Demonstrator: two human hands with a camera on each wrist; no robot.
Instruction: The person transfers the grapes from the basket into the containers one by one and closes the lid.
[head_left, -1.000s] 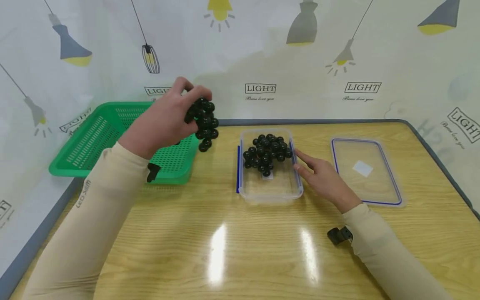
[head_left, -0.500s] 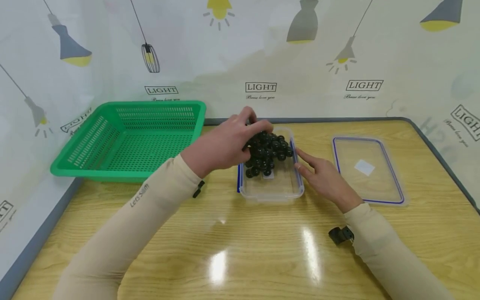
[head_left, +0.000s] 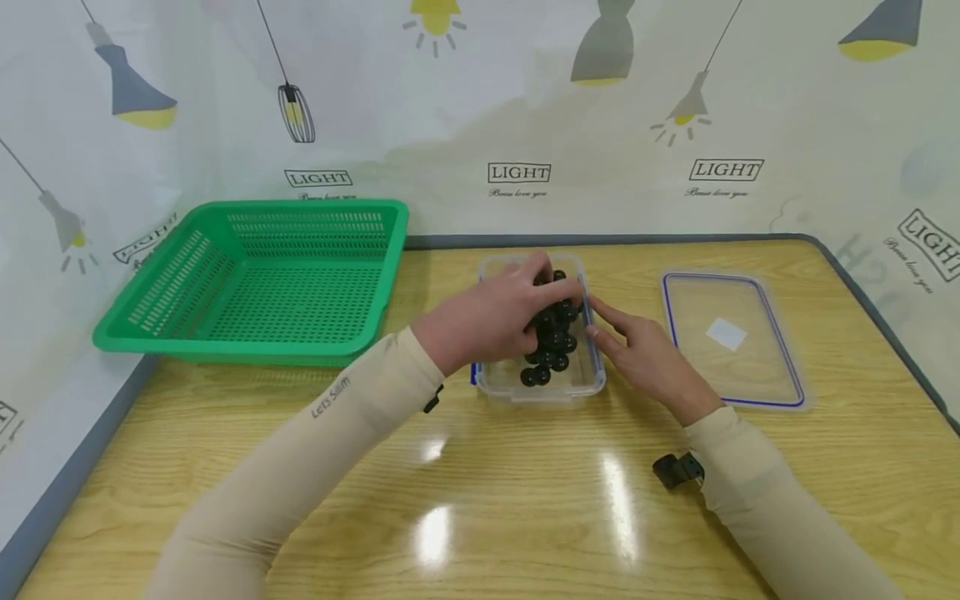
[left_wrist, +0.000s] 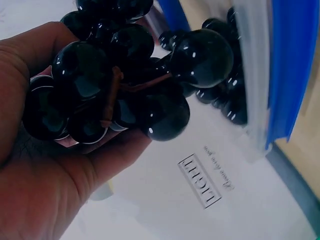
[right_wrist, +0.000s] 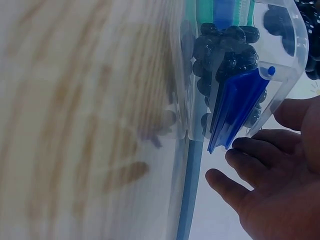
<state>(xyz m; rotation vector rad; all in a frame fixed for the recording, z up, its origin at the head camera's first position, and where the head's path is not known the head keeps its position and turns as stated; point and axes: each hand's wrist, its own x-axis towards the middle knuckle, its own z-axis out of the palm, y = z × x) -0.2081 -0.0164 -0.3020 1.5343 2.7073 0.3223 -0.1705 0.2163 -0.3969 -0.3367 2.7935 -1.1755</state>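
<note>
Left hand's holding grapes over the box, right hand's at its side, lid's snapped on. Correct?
The lid isn't on: head view shows it lying on the table, right of the box. Left hand holding grapes over the box, right hand at its side: correct.

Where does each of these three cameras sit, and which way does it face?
Head: on the person's head, facing forward and down over the table, basket, box and lid; the left hand, right hand and both sleeves show.
Left wrist: on that wrist, facing the grapes that hand grips; part of the hand shows.
Right wrist: on that wrist, facing the box's side and blue clip; part of the right hand shows.
Shared: both wrist views show grapes and the box.
</note>
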